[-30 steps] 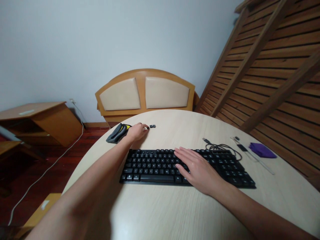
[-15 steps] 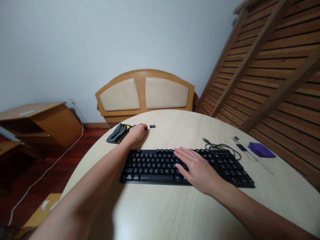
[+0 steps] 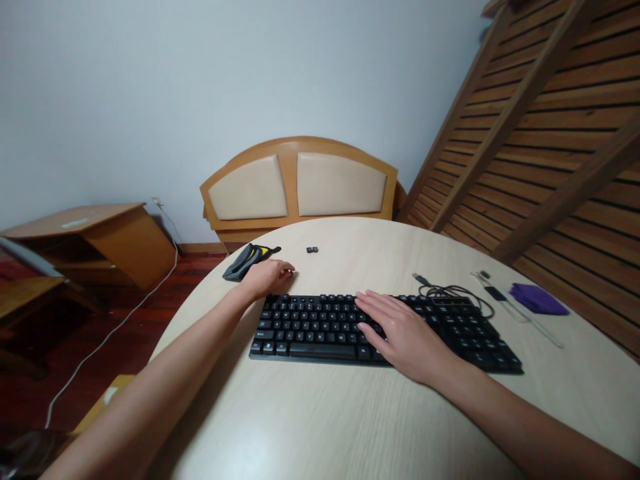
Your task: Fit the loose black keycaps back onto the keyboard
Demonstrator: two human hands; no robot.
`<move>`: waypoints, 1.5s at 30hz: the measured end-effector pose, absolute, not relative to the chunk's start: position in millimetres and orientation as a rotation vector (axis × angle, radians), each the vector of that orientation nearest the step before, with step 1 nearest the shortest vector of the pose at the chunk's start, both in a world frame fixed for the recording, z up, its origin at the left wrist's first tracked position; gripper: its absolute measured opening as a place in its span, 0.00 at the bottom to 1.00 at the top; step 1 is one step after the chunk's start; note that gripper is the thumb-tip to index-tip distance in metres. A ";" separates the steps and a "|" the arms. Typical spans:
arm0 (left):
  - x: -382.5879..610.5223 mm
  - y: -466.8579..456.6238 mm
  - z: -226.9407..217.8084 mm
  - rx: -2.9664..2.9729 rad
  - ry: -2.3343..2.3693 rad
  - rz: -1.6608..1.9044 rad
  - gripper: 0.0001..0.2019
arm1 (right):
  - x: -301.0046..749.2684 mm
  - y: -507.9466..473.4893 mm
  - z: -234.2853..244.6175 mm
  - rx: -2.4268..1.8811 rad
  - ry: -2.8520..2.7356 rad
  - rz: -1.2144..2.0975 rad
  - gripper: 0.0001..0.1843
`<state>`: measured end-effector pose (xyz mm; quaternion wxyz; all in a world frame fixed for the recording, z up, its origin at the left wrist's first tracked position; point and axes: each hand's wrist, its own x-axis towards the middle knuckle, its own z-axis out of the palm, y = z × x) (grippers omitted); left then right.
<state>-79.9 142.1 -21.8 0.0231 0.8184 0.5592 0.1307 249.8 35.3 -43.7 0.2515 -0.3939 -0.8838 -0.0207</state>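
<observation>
A black keyboard lies on the round pale table with its key rows facing me. My right hand rests flat over its middle-right keys, fingers stretched out. Just beyond the keyboard's far left edge is my left hand, low over the table, its thumb and fingertips pinched together. A small dark piece shows at those fingertips; it looks like a keycap, mostly hidden by the fingers. Farther back, two black keycaps sit side by side on the tabletop.
Behind my left hand lies a grey, black and yellow item. The coiled USB cable is behind the keyboard's right end. A purple cloth and a thin white cord lie at the right. A padded headboard stands beyond the table.
My left hand has drawn back from beside the two keycaps toward the keyboard's far edge, still pinched. My right hand stays on the keys. The view has turned slightly left.
</observation>
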 end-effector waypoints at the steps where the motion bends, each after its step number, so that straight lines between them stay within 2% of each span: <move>1: -82.2 139.5 -21.4 2.504 1.724 0.447 0.14 | 249.9 35.3 -43.6 -1.069 -2.399 -0.051 0.22; 5: -83.9 125.3 -19.2 2.382 1.645 0.645 0.19 | 249.9 35.2 -42.9 -1.062 -2.399 -0.050 0.21; 8: -78.1 110.3 -16.5 2.329 1.534 0.721 0.19 | 250.0 35.5 -42.7 -1.068 -2.422 -0.071 0.22; 16: -71.7 89.1 -12.6 2.273 1.316 0.605 0.16 | 251.0 36.0 -42.9 -1.081 -2.438 -0.088 0.23; 25: -81.8 89.6 -2.7 2.311 1.339 0.551 0.16 | 251.5 36.1 -42.8 -1.073 -2.448 -0.117 0.23; 30: -79.6 83.9 6.3 2.250 1.218 0.506 0.12 | 251.7 36.1 -43.1 -1.081 -2.432 -0.077 0.23; 45: -82.3 88.8 -2.9 2.224 1.203 0.530 0.14 | 251.1 36.1 -42.8 -1.079 -2.439 -0.090 0.23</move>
